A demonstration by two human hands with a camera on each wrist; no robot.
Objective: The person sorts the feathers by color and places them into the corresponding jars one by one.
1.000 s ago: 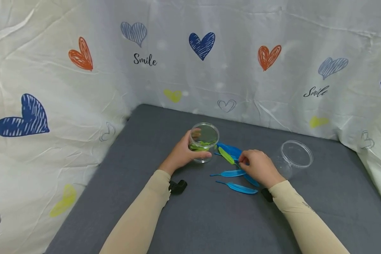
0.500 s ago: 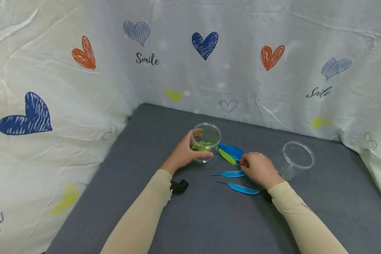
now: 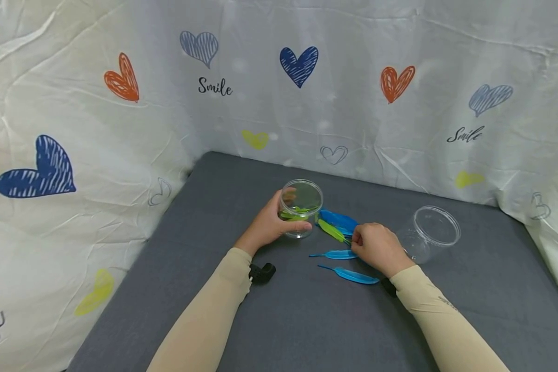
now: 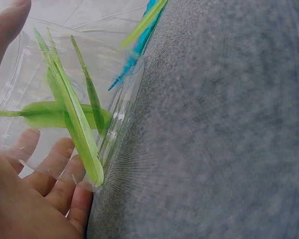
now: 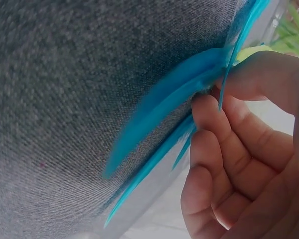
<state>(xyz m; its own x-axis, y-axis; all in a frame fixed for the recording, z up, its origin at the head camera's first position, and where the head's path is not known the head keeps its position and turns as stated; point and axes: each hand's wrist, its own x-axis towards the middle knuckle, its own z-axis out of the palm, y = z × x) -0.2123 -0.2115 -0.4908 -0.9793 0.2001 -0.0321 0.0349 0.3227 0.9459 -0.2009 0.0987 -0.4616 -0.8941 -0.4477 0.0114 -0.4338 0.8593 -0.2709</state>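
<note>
My left hand [image 3: 267, 225] holds a clear plastic jar [image 3: 302, 230], thumb on the near side and fingers around the far side. Several green feathers [image 4: 79, 124] lie crossed inside it. To the right, my right hand [image 3: 381, 249] is low over the table, with thumb and index finger pinching a blue feather [image 5: 164, 104]. The exact pinch point is partly hidden by the thumb. Between the hands lie a green feather [image 3: 330, 230] and a darker blue feather [image 3: 337, 219]. Two lighter blue feathers [image 3: 337, 254] [image 3: 355, 276] lie nearer the front.
A second clear jar [image 3: 417, 249] stands to the right of my right hand. Grey cloth [image 3: 307, 320] covers the table. White curtains [image 3: 251, 103] printed with hearts hang along the back and left sides.
The blue feather that showed below my right hand has gone from sight behind the hand. The green feather has shifted slightly left. My left hand and the jar stay almost still.
</note>
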